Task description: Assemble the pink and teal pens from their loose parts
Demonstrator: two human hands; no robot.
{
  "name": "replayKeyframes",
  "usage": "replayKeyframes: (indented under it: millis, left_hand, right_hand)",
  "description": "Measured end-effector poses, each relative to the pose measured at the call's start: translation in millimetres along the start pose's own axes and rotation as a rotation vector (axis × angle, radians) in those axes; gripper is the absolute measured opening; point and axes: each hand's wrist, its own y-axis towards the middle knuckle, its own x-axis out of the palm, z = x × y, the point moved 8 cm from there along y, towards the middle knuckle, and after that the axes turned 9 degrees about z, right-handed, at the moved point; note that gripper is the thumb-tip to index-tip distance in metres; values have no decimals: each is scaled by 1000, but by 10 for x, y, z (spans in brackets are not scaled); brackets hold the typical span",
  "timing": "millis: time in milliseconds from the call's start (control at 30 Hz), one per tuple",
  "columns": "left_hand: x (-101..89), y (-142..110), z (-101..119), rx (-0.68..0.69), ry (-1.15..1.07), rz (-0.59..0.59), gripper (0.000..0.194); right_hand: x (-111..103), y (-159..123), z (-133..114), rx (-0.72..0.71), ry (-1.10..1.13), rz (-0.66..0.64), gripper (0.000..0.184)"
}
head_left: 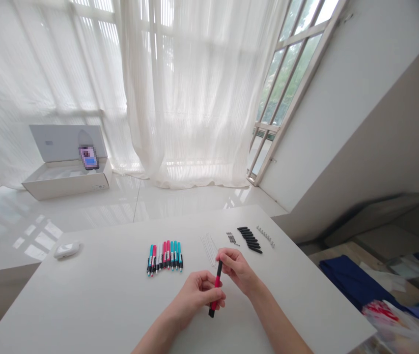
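Note:
My left hand is closed around the barrel of a red and black pen, which stands tilted with its black clip end toward me. At the pen's upper end, my right hand pinches the black grip section with thumb and fingertips. Just beyond my hands lie several thin white refills. To their right are small dark parts that look like springs, a row of black grip pieces and a line of small silvery tips. Left of my hands, several turquoise, red and white pens lie side by side.
A white rounded case sits at the table's left edge. On the sill behind, an open white box holds a phone-like device. Off the table's right side are dark blue cloth and a plastic bag.

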Motion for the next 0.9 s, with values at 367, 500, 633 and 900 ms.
replayKeyframes:
  millis: [367,500,633,900]
  left_hand:
    - [38,-120,125,58,32,-23,36]
    - [-218,-305,474,185,195,188,37]
    - [-1024,-800,988,362,435,702,40]
    - [-2496,-1683,1244,105,1194,1342,25]
  right_hand:
    - [-34,14,40,-29,113,-10,29]
    - [-101,41,29,-33,199,18,34]
    - [-213,91,47,7,206,95,32]
    - [-113,58,93,43,100,58,32]
